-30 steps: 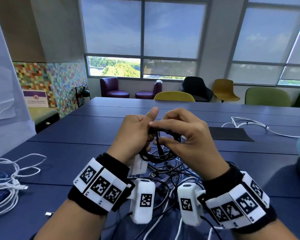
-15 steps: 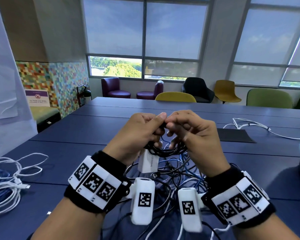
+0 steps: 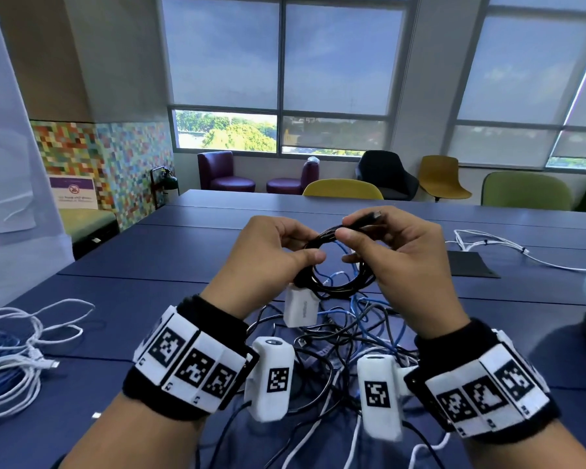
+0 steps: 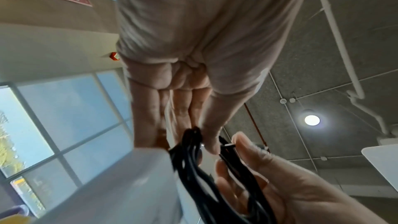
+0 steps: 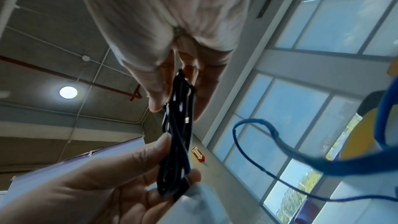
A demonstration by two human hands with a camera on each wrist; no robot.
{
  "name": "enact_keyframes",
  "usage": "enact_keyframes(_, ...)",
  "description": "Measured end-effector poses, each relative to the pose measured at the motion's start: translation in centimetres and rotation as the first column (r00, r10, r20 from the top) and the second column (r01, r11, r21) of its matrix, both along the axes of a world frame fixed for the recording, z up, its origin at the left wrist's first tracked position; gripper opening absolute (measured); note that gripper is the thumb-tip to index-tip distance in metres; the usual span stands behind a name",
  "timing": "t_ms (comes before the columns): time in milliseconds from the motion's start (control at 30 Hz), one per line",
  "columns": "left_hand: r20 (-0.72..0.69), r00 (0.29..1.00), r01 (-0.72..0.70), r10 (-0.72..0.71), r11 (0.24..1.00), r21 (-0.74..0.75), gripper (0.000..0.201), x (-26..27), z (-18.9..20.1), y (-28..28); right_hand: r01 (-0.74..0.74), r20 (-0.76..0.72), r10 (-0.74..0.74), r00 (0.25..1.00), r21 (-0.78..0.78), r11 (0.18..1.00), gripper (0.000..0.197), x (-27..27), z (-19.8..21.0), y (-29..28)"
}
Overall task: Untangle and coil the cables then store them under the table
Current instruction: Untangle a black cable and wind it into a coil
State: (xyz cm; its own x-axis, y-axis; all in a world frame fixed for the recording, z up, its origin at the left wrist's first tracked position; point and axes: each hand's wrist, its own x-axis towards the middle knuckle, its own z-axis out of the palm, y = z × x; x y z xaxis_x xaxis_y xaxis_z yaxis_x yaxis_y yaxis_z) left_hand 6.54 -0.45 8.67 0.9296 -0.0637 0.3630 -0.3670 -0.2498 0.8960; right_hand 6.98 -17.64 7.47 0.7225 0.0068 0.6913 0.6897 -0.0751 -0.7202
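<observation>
From the head view, the left hand [image 3: 271,255] and right hand [image 3: 396,255] both grip a coiled black cable [image 3: 332,265] held between them above the table [image 3: 149,299], over a cable tangle [image 3: 349,336] nearer the wrists. The left wrist view shows the left fingers [image 4: 150,108] and thumb pinching the black loops [image 4: 193,159]. The right wrist view shows the right thumb [image 5: 150,81] and fingers clamped on the coil's top [image 5: 178,108].

a black cable coil [image 3: 335,265] with a white adapter [image 3: 301,308] hangs above tangled black, blue and white cables [image 3: 345,336].
</observation>
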Motion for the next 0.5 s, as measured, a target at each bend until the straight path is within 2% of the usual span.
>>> enact_keyframes(133,-0.017,0.999,0.04,-0.042,0.996,-0.079,0.015,-0.7,0.7,0.7,-0.1,-0.113,0.124,0.986,0.197,0.975,0.006,-0.2,0.2,0.1)
enact_keyframes(233,-0.06,0.99,0.113,-0.127,0.974,-0.196,0.014,-1.4,1.0,1.0,-0.168,-0.172,0.243,0.955,0.362,0.917,0.01,-0.4,0.5,0.4)
enact_keyframes(300,-0.076,0.988,0.114,-0.135,0.964,-0.239,0.014,-1.7,0.9,1.1,-0.218,-0.211,0.34,0.917,0.45,0.866,0.015,-0.6,0.6,0.4)
enact_keyframes(367,-0.086,0.992,0.066,-0.095,0.955,-0.288,0.015,-2.0,0.7,1.6,-0.239,-0.239,0.372,0.897,0.446,0.863,0.018,-0.7,0.7,0.6)
enact_keyframes(500,-0.098,0.994,-0.073,0.044,0.943,-0.326,0.013,-2.5,0.4,3.7,-0.187,-0.297,0.266,0.917,0.271,0.944,0.019,-0.9,0.3,1.3)
